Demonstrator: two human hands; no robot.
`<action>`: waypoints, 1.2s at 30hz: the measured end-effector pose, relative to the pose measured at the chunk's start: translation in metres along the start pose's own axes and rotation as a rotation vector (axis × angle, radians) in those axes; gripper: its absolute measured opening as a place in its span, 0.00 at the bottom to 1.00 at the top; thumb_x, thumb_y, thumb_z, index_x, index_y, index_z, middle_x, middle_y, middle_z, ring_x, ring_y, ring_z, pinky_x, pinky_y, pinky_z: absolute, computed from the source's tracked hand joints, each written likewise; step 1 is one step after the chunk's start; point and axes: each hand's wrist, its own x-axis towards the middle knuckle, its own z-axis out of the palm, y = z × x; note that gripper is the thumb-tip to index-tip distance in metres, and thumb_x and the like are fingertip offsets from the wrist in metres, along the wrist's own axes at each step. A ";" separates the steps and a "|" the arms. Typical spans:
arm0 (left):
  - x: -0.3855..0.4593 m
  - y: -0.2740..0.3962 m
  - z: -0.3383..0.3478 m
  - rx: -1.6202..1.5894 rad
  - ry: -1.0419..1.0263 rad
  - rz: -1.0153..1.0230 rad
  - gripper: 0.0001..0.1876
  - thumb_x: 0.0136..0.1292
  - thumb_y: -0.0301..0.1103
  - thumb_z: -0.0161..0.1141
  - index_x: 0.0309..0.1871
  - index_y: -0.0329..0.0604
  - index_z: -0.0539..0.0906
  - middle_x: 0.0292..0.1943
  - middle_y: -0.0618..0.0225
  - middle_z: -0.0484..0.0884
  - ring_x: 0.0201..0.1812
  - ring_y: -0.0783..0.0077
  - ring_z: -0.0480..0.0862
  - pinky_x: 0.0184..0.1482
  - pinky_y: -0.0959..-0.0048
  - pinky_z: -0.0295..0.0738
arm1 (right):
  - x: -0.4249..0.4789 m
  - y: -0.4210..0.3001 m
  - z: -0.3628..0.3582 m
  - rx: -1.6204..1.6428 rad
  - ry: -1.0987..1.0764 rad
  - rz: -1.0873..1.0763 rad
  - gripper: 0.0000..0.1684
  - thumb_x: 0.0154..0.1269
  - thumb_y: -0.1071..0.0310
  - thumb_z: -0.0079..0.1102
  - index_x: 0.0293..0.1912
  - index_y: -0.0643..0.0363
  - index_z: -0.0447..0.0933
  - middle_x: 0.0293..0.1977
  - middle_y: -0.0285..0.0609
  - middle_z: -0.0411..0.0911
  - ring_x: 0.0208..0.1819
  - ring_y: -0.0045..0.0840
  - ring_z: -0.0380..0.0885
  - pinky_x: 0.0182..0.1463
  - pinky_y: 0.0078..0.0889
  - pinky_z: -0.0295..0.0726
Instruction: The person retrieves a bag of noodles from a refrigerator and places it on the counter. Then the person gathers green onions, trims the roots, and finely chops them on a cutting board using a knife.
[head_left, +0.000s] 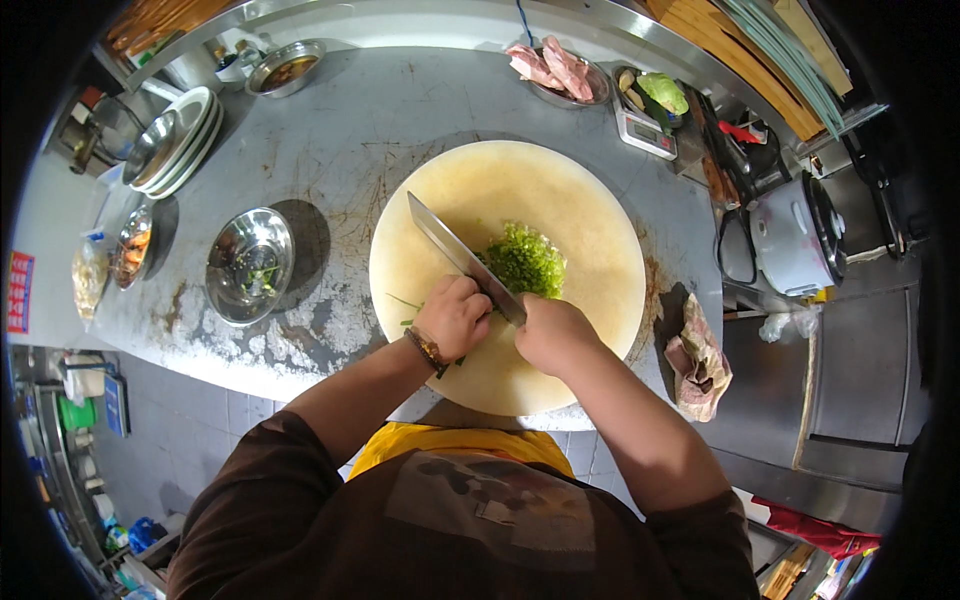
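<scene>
A round cutting board (592, 225) lies on the metal worktop in front of me. My right hand (553, 334) grips the handle of a kitchen knife (457, 251), whose broad blade points away to the upper left. Just left of the blade, my left hand (454, 316) presses on the board with curled fingers, over green stalks that are mostly hidden; some ends (405, 302) stick out on its left and below it. To the right of the blade sits a heap of finely chopped green vegetable (527, 262).
Left of the board stands a steel bowl (250, 266) with green scraps. Raw meat (559, 71) in a bowl and a digital scale (645, 137) with vegetables are at the back right. A crumpled cloth (699, 360) lies on the right edge. Stacked plates (184, 142) are far left.
</scene>
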 end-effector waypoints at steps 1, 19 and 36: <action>-0.001 0.000 -0.001 -0.001 0.001 0.002 0.06 0.44 0.28 0.62 0.29 0.44 0.79 0.33 0.62 0.75 0.38 0.57 0.75 0.43 0.64 0.72 | 0.001 -0.002 0.004 0.004 0.024 0.002 0.14 0.57 0.69 0.45 0.42 0.60 0.73 0.39 0.54 0.78 0.44 0.46 0.76 0.48 0.44 0.75; -0.002 0.003 -0.003 0.001 -0.066 -0.059 0.09 0.45 0.28 0.61 0.31 0.42 0.76 0.34 0.60 0.73 0.40 0.54 0.73 0.44 0.63 0.71 | -0.020 0.013 -0.026 0.094 -0.078 -0.014 0.13 0.55 0.67 0.50 0.39 0.64 0.72 0.29 0.55 0.77 0.34 0.42 0.78 0.39 0.41 0.75; 0.009 0.004 0.007 0.037 -0.023 -0.051 0.08 0.44 0.27 0.62 0.30 0.43 0.76 0.34 0.60 0.73 0.41 0.55 0.74 0.46 0.63 0.71 | -0.004 0.033 -0.013 0.208 0.018 0.125 0.17 0.57 0.66 0.50 0.46 0.61 0.73 0.41 0.55 0.78 0.45 0.45 0.77 0.48 0.40 0.75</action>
